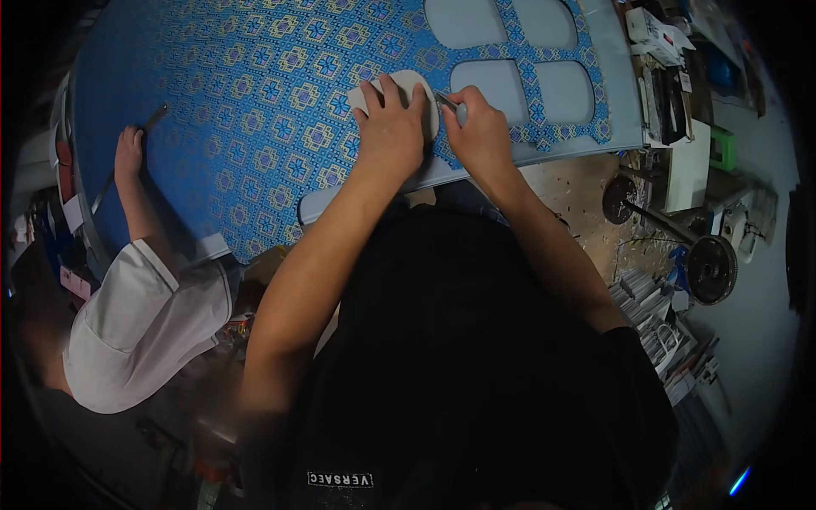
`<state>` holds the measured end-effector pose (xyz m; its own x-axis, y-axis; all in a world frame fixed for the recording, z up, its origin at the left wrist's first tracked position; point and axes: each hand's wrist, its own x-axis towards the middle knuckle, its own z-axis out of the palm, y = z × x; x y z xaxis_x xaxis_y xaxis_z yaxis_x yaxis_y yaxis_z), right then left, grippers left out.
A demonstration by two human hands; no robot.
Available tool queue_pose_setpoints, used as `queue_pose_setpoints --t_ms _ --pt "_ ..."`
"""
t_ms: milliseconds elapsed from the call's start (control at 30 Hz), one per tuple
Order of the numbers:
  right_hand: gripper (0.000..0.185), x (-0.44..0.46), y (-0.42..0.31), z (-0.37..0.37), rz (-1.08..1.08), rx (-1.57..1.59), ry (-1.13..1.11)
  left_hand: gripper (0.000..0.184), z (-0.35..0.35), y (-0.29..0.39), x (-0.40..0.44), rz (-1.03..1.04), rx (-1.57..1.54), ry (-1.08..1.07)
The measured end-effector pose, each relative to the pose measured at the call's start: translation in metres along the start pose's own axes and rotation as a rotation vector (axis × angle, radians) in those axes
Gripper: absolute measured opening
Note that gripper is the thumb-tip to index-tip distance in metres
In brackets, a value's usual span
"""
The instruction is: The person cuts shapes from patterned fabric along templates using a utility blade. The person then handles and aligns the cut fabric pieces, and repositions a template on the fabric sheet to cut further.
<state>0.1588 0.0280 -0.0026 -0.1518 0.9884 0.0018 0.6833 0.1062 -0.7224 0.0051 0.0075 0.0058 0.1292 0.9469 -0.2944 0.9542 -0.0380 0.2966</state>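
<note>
A: Start with the item being worked. Where is it?
B: Pale rounded template, lying flat on the blue patterned cloth, near the table's close edge and just left of four rounded gaps.
A: Left hand?
B: Palm down over the template, fingers spread apart, fingertips resting on its face. Nothing pinched.
A: Right hand?
B: Thumb and fingers clamped together on a slim tool. Its tip is beside the template's right-hand edge; whether it touches the cloth, cannot tell. Type of tool: also too small to tell.
A: Surroundings of the cloth?
B: Grey table beneath, showing through the gaps and along the right border.
A: Further out?
B: Left of view, a co-worker in a white top, one arm over the cloth, a thin metal strip at the fingers. Right of view, a green stool and, lower, a metal bar with a round plate at each end.
</note>
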Motion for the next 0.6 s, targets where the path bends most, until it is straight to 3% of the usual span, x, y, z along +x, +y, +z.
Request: queue_pose_setpoints --t_ms 267,600 --pt "0.018 0.013 0.002 -0.004 -0.125 -0.070 -0.036 0.064 -0.001 0.000 0.001 -0.001 0.023 -0.008" --pt "0.015 0.025 0.002 -0.003 -0.087 -0.015 -0.053 0.066 0.000 0.000 0.001 0.006 0.031 0.021"
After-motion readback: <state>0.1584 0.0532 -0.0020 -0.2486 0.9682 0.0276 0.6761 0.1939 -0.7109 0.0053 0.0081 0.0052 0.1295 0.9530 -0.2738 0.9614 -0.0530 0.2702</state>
